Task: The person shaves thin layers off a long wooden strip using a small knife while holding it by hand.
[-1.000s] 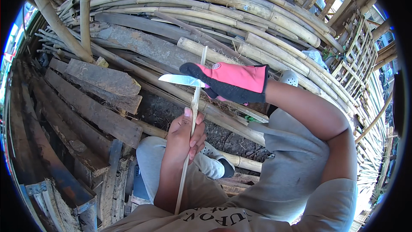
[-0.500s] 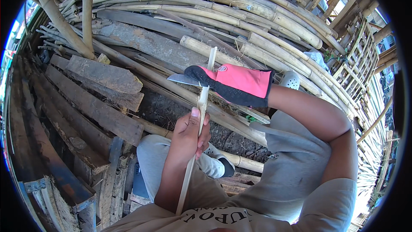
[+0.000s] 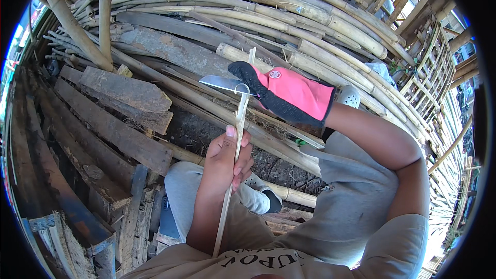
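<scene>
My bare left hand (image 3: 229,156) is closed around a thin split bamboo strip (image 3: 241,115), its thumb lying along the strip. The strip's lower end runs back to my shirt and its top end shows beyond my other hand. On my right hand (image 3: 281,90) is a pink and black glove, closed on a knife whose handle is hidden in the grip. The knife blade (image 3: 221,82) points left across the strip, and a pale shaving curls up at its edge.
Long bamboo poles (image 3: 289,5) are stacked across the far side. Weathered planks (image 3: 98,124) lie at the left, near two upright bamboo posts (image 3: 106,20). A woven bamboo lattice (image 3: 426,72) stands at right. My bent knees and clogs (image 3: 349,96) are below and beside my hands.
The strip's upper part has shifted slightly left. My gloved hand has tilted, and a shaving now curls at the blade. My left hand keeps its grip.
</scene>
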A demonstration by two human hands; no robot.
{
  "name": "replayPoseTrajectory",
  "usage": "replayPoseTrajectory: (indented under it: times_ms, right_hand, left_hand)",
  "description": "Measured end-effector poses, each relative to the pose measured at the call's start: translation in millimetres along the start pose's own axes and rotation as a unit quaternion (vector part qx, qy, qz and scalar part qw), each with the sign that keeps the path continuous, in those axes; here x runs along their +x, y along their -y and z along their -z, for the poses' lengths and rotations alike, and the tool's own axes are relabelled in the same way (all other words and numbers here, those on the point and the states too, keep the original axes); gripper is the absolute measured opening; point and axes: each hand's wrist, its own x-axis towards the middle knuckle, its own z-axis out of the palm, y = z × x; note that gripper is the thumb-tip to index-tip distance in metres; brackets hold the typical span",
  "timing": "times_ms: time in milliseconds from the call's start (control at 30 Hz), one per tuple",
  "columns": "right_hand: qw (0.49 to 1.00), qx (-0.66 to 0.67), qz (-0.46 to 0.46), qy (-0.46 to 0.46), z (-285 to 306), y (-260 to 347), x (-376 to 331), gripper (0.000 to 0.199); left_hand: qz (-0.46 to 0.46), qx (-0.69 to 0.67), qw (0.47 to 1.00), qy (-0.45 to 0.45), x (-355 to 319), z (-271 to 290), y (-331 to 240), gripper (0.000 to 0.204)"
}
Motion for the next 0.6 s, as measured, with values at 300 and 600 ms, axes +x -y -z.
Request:
replayPoseTrajectory:
  times_ms: [300, 600]
  right_hand:
    - [0.942, -0.003, -0.32, 0.1, -1, 69, 21, 0.039]
    - [0.703, 0.498, -0.453, 0.226, -15, -14, -7, 0.044]
  left_hand:
    - [-0.021, 0.076, 0.997, -0.017, -7, 2, -2, 0.046]
    - [0.027, 0.072, 0.997, -0.005, 0, 8, 6, 0.046]
